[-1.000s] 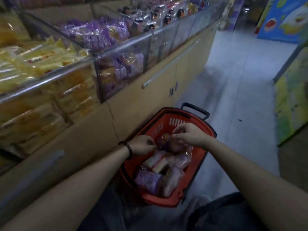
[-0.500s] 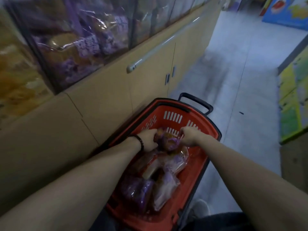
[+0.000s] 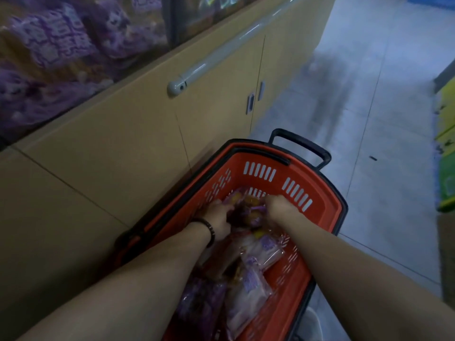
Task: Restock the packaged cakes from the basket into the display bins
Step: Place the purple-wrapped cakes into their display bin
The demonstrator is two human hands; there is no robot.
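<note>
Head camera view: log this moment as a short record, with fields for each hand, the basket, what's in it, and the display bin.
left hand: grips the left side of the purple cake package; dark wristband on the wrist
right hand: grips the package's right side
package position: inside the basket, at its far end
basket: red, black handle, on the floor beside the cabinet
other contents: several wrapped cakes nearer the person
display bin: above the cabinet, holding purple packages
</note>
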